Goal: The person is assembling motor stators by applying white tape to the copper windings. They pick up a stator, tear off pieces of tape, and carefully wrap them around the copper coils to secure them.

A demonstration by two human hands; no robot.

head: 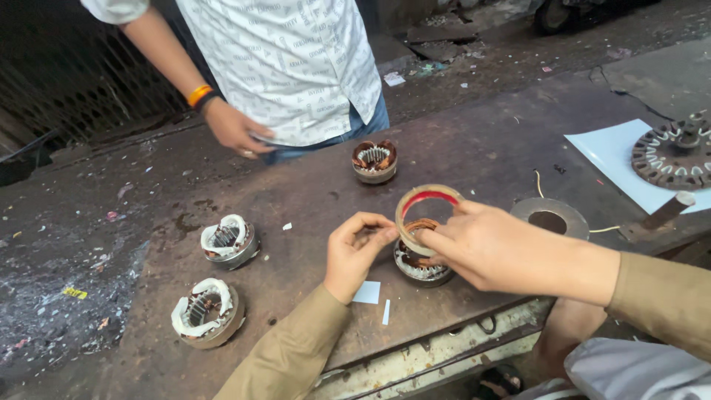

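My right hand (492, 248) holds a roll of tape (427, 205), a tan ring with a red inner edge, tilted up above a small motor stator (421, 263) with copper windings on the rusty metal table (459, 148). My left hand (355, 252) is pinched at the left side of the roll, fingertips closed on the tape's end or edge; the exact contact is too small to tell. Both sleeves are khaki.
Two stators wrapped in white (229, 241) (206, 311) lie at the left, another copper-wound one (375, 161) at the back. A flat metal ring (549, 217), a large stator on white paper (675, 154), paper scraps (367, 292). Another person (285, 67) stands across the table.
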